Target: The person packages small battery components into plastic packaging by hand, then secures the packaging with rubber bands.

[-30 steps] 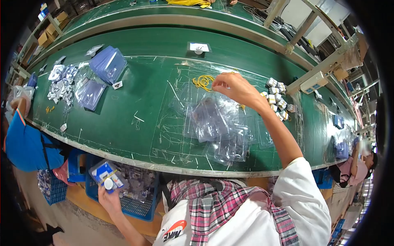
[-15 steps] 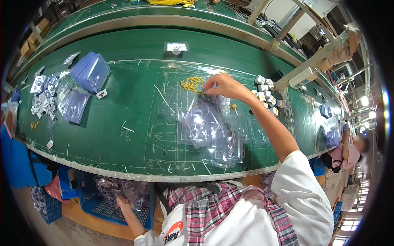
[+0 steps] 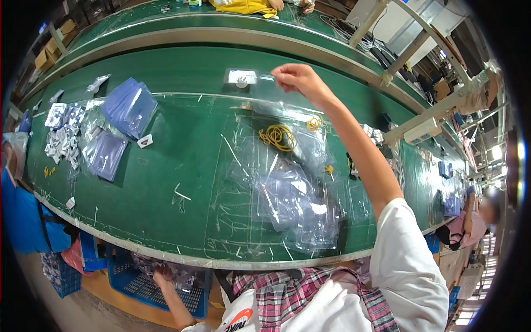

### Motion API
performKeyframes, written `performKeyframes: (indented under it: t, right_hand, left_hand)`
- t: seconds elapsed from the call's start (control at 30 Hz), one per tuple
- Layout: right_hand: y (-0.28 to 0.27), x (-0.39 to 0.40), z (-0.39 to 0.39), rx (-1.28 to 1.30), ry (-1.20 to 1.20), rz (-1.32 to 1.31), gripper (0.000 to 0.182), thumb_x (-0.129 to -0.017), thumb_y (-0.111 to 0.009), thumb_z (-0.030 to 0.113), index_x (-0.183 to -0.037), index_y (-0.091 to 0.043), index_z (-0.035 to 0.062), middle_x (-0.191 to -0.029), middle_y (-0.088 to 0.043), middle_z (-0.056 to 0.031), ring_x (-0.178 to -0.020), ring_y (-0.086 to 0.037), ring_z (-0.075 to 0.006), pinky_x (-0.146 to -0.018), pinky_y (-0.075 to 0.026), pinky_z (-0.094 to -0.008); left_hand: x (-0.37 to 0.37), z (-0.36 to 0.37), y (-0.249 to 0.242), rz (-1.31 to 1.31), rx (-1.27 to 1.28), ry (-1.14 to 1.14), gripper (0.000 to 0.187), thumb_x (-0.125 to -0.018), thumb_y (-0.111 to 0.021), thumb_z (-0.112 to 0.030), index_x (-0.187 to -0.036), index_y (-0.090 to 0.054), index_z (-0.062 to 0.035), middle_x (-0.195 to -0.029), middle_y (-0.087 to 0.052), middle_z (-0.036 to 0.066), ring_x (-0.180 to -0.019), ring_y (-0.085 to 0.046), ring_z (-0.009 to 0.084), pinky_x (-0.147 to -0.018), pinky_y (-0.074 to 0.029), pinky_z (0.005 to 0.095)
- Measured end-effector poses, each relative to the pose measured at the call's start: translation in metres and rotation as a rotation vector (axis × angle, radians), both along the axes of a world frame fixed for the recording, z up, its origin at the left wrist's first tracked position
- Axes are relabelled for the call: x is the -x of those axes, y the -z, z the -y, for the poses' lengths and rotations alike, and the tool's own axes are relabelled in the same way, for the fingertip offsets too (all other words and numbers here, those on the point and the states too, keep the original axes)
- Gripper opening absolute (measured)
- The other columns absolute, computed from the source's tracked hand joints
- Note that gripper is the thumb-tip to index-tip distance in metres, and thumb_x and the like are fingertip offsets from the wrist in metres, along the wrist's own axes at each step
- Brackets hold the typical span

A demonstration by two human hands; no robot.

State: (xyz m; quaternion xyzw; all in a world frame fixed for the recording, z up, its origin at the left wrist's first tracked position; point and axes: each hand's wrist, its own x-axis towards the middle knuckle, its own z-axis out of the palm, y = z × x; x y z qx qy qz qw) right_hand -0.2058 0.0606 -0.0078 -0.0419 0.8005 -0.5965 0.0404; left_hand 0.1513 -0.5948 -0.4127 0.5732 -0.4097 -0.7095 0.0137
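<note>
My right hand (image 3: pixel 301 82) is raised over the back of the green table (image 3: pixel 182 133), its fingers pinched on the edge of a clear plastic sleeve (image 3: pixel 267 95). Close beside the sleeve is a white card with a round piece (image 3: pixel 242 78). Nearer me lie coiled yellow cords (image 3: pixel 277 138) and a spread of clear plastic sleeves (image 3: pixel 285 196). Below the table edge, my left hand (image 3: pixel 161 276) reaches into a blue basket (image 3: pixel 135 286), against packaged pieces (image 3: pixel 185 275). Its fingertips are too dark and hidden to read.
Stacked bluish sleeves (image 3: pixel 128 108) and small white pieces (image 3: pixel 62 141) lie on the left. A metal post with a socket box (image 3: pixel 421 131) stands at the right. Another person's hands (image 3: pixel 307 6) show across the table; a co-worker (image 3: pixel 470 218) is at far right.
My right hand has moved up and away from the yellow cords, with a clear sleeve now visible in its fingers. My left hand stays in the basket. The view has shifted slightly.
</note>
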Motion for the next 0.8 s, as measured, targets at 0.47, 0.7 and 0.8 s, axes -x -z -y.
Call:
performKeyframes:
  t: [0.47,0.7,0.8]
  right_hand:
    - [0.094,0.176,0.036,-0.097,0.113,-0.039,0.016,-0.086,-0.066,0.013,-0.095,-0.070,-0.0003,-0.081,-0.069,-0.0072,-0.074,-0.065,-0.0133,-0.065,-0.051,-0.0277]
    - [0.080,0.156,0.048,-0.346,0.141,-0.289,0.032,-0.084,-0.068,0.029,-0.101,-0.071,0.0019,-0.085,-0.070,-0.0098,-0.083,-0.065,-0.0190,-0.078,-0.050,-0.0321]
    - [0.065,0.126,0.021,-0.306,0.021,-0.255,0.033,-0.085,-0.067,0.031,-0.102,-0.070,0.0023,-0.083,-0.069,-0.0085,-0.080,-0.064,-0.0180,-0.077,-0.050,-0.0319]
  left_hand:
    - [0.012,-0.102,-0.057,-0.204,-0.179,-0.072,0.053,-0.094,-0.045,-0.040,-0.136,-0.048,-0.0077,-0.139,-0.050,0.011,-0.126,-0.048,0.0317,-0.104,-0.040,0.0456]
    - [0.013,-0.089,-0.054,-0.146,-0.100,0.162,0.049,-0.092,-0.052,-0.035,-0.131,-0.053,-0.0056,-0.132,-0.055,0.012,-0.120,-0.053,0.0312,-0.101,-0.042,0.0439]
    - [0.010,-0.081,-0.066,-0.142,0.155,0.577,0.047,-0.091,-0.054,-0.033,-0.129,-0.055,-0.0047,-0.130,-0.058,0.013,-0.118,-0.055,0.0310,-0.099,-0.043,0.0431]
